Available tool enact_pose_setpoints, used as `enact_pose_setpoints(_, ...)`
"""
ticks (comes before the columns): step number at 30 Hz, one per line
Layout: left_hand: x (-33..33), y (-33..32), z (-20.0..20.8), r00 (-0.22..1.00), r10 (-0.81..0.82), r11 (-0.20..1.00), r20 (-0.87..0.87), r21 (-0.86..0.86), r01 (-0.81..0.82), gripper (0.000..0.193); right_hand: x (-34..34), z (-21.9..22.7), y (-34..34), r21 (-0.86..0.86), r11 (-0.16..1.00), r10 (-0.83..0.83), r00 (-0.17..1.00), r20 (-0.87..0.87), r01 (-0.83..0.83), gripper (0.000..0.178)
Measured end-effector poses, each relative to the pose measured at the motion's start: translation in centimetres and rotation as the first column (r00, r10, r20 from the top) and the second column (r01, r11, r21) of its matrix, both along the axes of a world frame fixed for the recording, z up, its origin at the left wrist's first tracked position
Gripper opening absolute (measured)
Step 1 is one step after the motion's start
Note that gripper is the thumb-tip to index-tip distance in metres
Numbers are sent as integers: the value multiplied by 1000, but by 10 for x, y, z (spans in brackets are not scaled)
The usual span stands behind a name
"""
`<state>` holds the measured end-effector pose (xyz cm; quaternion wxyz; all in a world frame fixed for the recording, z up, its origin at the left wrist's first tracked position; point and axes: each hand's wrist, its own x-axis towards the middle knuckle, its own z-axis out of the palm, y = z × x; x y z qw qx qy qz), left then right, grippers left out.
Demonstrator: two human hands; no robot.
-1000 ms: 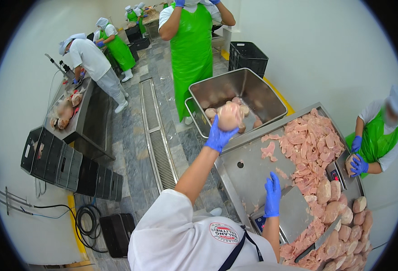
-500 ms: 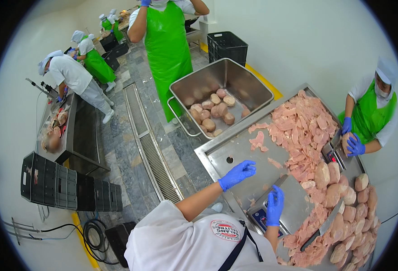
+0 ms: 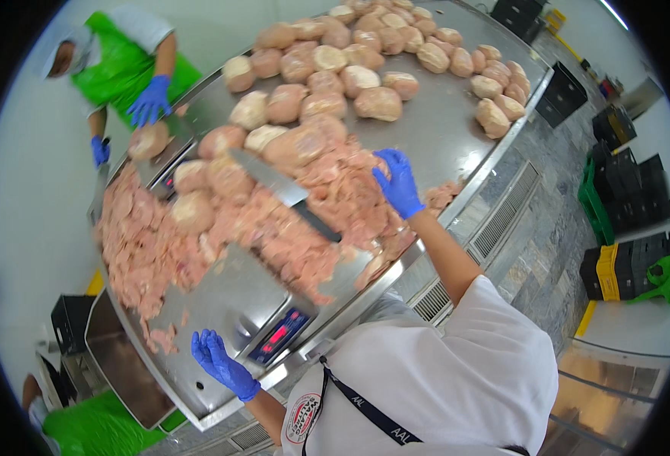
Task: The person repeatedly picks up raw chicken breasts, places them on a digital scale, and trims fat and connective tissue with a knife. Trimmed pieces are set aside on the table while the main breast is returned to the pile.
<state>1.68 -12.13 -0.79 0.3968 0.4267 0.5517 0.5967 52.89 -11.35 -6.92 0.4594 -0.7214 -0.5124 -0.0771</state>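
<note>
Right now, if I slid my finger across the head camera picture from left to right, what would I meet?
Metal tub, left hand, black knife handle, right hand, green crate, green plastic.

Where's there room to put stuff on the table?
Bare table lies between the round meat pieces and right hand; the scale plate beyond the left hand is bare too. Meat scraps and a knife crowd the middle.

Hands [image 3: 225, 366] [image 3: 399, 185] gloved blue; trimmings [image 3: 354, 190] pink; knife handle [image 3: 317, 222] black
</note>
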Motion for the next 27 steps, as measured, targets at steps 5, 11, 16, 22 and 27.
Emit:
enact_pose_setpoints(5,141,13,2,974,-218,975,-56,-60,215,36,246,-40,-19,-153,947,-300,949,-102,283,38)
enact_pose_setpoints(11,242,13,13,901,-366,931,-232,-103,351,34,374,-21,87,-457,873,-164,985,56,172,60)
enact_pose_setpoints(16,274,13,-1,861,-494,862,-123,-198,466,28,411,-32,201,-586,800,-231,967,-107,126,67)
enact_pose_setpoints(22,326,1,-10,723,-679,623,130,-419,660,30,394,-20,228,-753,460,131,875,-466,-470,61)
enact_pose_setpoints(27,388,-10,-61,453,-706,270,545,-384,883,43,332,-66,137,-542,560,183,731,-657,-626,64)
